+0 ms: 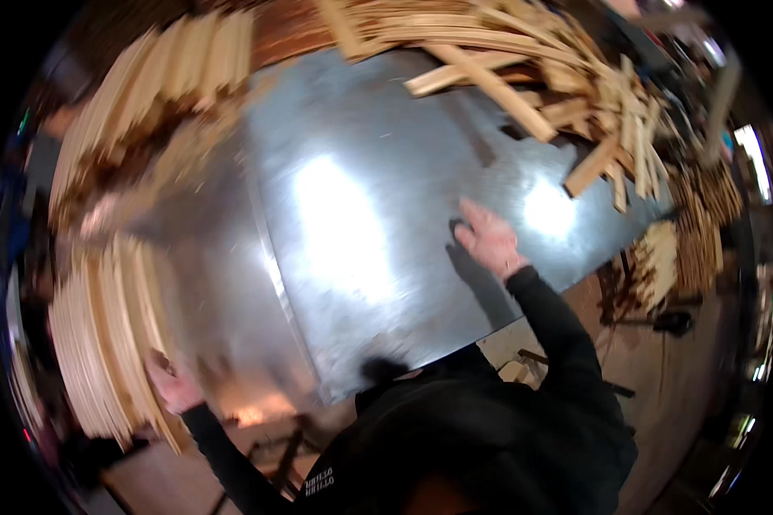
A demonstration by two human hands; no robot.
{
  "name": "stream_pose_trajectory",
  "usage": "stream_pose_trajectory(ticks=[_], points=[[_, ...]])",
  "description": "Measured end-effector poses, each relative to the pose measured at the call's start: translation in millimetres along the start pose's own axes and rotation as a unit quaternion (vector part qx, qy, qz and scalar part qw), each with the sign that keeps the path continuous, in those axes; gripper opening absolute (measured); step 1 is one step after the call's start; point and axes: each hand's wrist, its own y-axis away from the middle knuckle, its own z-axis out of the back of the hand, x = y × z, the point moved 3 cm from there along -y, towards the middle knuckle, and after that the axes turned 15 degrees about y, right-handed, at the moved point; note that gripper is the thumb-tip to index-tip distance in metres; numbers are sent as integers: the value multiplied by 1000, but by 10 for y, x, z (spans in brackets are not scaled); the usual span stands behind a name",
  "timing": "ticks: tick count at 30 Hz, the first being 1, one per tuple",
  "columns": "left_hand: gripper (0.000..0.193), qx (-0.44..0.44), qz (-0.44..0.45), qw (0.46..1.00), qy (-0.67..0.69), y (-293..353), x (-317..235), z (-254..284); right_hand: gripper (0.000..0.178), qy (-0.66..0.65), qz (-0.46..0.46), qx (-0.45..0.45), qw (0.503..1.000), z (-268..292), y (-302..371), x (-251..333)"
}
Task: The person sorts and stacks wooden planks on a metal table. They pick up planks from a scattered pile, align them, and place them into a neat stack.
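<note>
My left hand (173, 388) is at the inner edge of a stack of pale wooden slats (103, 335) on the left. Its fingers look loosely apart, though blur hides whether they touch the outermost slat. Over the shiny sheet-metal tabletop (378, 163), my right hand (491, 242) is stretched forward with nothing in it. Its fingers are extended and its shadow falls on the metal just beside it. Dark sleeves cover both arms.
A larger row of slats (172, 64) stands at the far left. Loose wooden strips (498, 90) lie heaped along the far right of the metal, some jutting over it. More bundled wood (696, 223) sits beyond the right edge. A seam (270, 262) crosses the tabletop.
</note>
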Motion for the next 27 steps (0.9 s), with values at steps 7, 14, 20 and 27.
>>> stream_pose_trajectory(ticks=[7, 14, 20, 27], points=[[10, 443, 44, 841, 306, 2383, -2123, -3937, 79, 229, -236, -22, 944, 340, -1038, -3205], [34, 296, 583, 543, 527, 3994, -3787, -6113, 88, -250, -73, 286, 922, -171, 524, -3000], [26, 298, 538, 617, 491, 4579, -3720, -6328, 100, 2, -528, -161, 834, 71, 811, -5762], [44, 383, 453, 646, 480, 4773, -4216, -6147, 125, -262, -665, -88, 694, -78, 370, -6147]])
